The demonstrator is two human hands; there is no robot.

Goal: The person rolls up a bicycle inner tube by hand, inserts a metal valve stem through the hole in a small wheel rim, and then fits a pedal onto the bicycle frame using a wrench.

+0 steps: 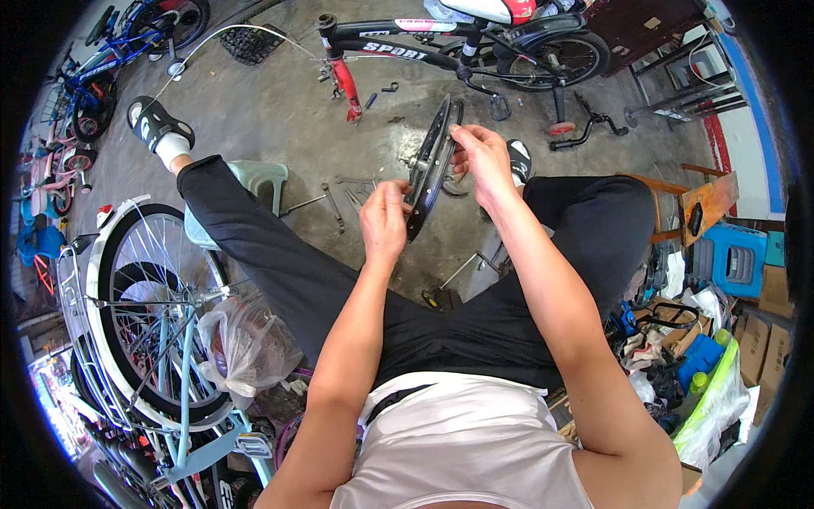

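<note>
My left hand (384, 220) and my right hand (482, 161) both grip a small black bicycle wheel (436, 123), held nearly edge-on between my legs, left lower and right higher on the rim. Both hands have fingers curled at the rim. Several wrenches (334, 208) lie on the floor just left of the wheel, and another metal tool (462, 271) lies below it. Above stands a black bicycle frame (373, 31) with a red front fork (345, 89) and no front wheel; a loose crank piece (585, 136) lies under its rear.
A white-tyred bicycle (119, 288) and plastic bag (246, 339) crowd my left, beside a pale green stool (271, 182). Small bikes (85, 106) stand upper left. My right side holds a wooden chair (716, 199), blue stool (733, 259), cardboard (767, 348) and piled clutter.
</note>
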